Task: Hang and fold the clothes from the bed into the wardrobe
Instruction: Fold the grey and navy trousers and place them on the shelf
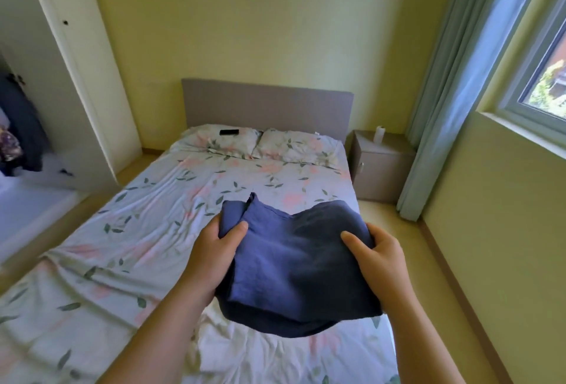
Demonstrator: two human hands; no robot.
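Pale yellow walls close in a small bedroom, where a bed (pixel 147 224) with a leaf-and-blossom sheet fills the middle and a grey headboard (pixel 266 105) stands against the far wall. At the left edge the wardrobe (pixel 39 59) stands open. A dark garment (pixel 24 132) hangs inside it, and beside that a patterned piece (pixel 9 146) is cut off by the frame, so it cannot be identified. Most of the wardrobe's inside lies out of view. Right of the bed a grey bedside cabinet (pixel 379 166) is closed, its contents hidden, with a white bottle (pixel 379 133) on top. A small black object (pixel 229 132), too small to name, lies on the left pillow (pixel 223 141). The folded blue garment (pixel 294 267) is held over the near half of the bed; whether its sagging lower edge touches the sheet cannot be told. The left hand (pixel 214 249) grips its left side and the right hand (pixel 379 255) its right side, each with the thumb on top and the fingers hidden underneath. A blue curtain (pixel 453 83) and a window (pixel 539 77), partly out of frame, are on the right.
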